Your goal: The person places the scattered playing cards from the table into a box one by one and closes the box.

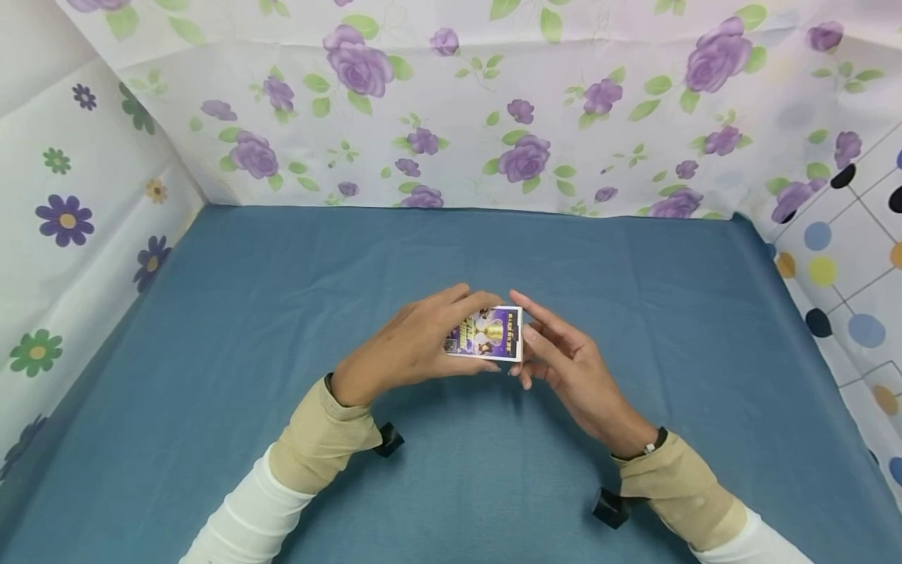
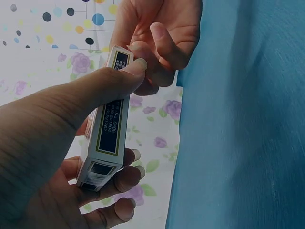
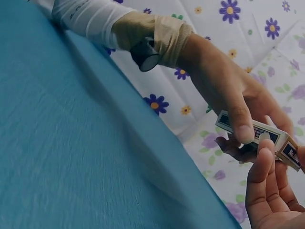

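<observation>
A small cardboard card box point(image 1: 488, 333), purple with a gold trophy and white edges, is held between both hands at the middle of the head view. My left hand point(image 1: 416, 333) grips it from the left, its thumb along the near narrow side. The left wrist view shows that side, dark blue with white print, partly covered by the thumb point(image 2: 136, 68). My right hand point(image 1: 578, 368) is at the box's right end, thumb tip against the end, index finger stretched past the far corner. In the right wrist view, a fingertip point(image 3: 265, 139) lies against the narrow side near that end.
A blue cloth point(image 1: 493, 486) covers the table. Flowered sheeting point(image 1: 423, 102) stands along the back, with daisy-printed sheeting point(image 1: 63, 298) on the left and dotted sheeting point(image 1: 846, 313) on the right. Black wrist devices point(image 1: 610, 507) hang beneath both cuffs.
</observation>
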`<state>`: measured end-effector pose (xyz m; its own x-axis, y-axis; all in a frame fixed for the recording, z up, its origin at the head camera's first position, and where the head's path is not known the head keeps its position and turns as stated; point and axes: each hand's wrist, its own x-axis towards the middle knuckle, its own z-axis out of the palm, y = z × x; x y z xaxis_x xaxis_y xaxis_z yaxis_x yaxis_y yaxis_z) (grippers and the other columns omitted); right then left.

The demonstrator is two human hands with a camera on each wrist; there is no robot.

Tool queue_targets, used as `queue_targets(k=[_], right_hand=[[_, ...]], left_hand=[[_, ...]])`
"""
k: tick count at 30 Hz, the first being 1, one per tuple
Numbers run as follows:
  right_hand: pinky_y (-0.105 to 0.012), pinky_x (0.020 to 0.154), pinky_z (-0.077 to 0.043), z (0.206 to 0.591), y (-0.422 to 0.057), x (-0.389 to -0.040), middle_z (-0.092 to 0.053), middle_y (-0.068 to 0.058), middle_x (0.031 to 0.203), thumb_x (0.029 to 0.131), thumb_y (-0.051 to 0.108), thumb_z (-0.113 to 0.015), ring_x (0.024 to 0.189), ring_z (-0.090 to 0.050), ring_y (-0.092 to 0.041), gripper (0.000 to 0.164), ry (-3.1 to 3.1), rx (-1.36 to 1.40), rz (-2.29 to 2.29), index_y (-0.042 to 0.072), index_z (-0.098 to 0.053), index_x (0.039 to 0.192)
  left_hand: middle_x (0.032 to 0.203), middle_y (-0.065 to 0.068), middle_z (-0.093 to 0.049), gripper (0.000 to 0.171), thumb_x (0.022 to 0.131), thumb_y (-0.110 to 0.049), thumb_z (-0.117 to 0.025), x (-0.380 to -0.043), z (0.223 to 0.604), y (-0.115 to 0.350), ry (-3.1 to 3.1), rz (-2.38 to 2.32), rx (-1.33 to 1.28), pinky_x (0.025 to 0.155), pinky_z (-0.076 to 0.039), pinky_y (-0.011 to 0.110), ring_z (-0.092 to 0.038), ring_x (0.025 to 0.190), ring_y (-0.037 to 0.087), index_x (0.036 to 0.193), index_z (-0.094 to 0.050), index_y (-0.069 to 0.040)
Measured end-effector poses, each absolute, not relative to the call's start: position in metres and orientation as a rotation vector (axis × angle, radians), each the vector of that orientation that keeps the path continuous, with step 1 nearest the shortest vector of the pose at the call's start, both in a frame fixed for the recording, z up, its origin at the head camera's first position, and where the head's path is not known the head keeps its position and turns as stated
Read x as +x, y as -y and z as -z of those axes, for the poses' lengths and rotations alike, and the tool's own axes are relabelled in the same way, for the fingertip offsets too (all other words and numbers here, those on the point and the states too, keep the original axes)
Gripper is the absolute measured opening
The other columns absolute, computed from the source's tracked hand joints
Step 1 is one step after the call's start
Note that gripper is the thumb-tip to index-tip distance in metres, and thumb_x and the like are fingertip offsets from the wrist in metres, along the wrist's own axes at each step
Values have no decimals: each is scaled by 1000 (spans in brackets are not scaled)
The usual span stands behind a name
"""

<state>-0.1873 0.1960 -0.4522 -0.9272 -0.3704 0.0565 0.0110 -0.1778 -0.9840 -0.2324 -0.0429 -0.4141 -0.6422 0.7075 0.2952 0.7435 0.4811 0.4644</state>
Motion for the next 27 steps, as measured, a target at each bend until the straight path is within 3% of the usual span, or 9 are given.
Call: queue_targets(k=[5, 20, 27], right_hand=[[-39, 64, -49, 452, -196, -187, -49, -17, 110, 104, 21, -48, 80, -59, -27, 53, -1756, -371, 2217, 24, -36, 155], [-44, 63, -51, 458, -202, -193, -54, -24, 106, 102, 32, -52, 84, -58, -45, 52, -2034, -355, 2066, 27, -40, 153], [-45, 69, -52, 458, -214, -199, -57, -26, 112, 100, 41, -52, 92, -64, -36, 49, -2278, -261, 1891, 23, -48, 145]], left_hand=[[98, -6, -49, 63, 81, -51, -74, -230, 413, 40, 2635, 878, -1295, 59, -42, 24, -45, 71, 7, 135, -56, -22], [96, -6, -51, 62, 81, -47, -76, -232, 420, 41, 2638, 802, -1288, 58, -43, 24, -45, 71, 6, 133, -57, -19], [105, -1, -54, 67, 79, -55, -75, -238, 443, 60, 2807, 677, -1120, 69, -43, 32, -48, 83, 13, 131, -58, -16]])
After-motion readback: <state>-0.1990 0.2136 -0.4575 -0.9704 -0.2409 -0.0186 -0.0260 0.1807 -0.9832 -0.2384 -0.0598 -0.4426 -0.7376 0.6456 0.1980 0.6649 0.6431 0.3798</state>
